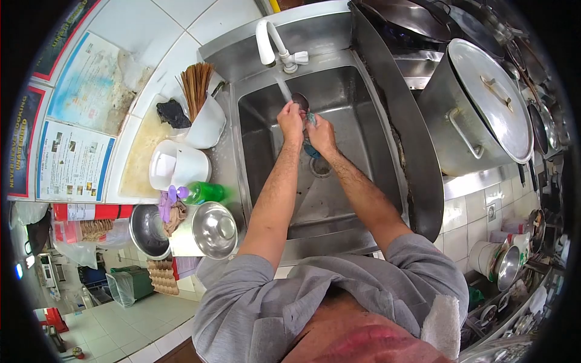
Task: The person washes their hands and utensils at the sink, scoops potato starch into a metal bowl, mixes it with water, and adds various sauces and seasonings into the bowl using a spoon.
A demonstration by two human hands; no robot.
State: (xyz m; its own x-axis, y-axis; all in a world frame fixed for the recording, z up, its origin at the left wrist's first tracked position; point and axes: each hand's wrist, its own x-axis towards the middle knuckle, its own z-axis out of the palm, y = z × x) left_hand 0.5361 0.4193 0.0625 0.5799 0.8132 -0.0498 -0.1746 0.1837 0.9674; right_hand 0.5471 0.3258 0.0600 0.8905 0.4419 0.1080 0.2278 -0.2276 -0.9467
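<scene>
Left hand: the person's left hand [291,123] is closed on a small, dark round thing [299,100].
Right hand: the right hand [321,134] is curled around a blue-green scrubber [311,117].
Round thing: just past the left fingertips, between the hand and the tap [266,43]; its rounded end points toward the tap. Its long way is hidden, so one cannot tell.
Water: falls beside it.
Sink [357,181]: under both hands.
Big pot [448,121]: right of the sink.
</scene>
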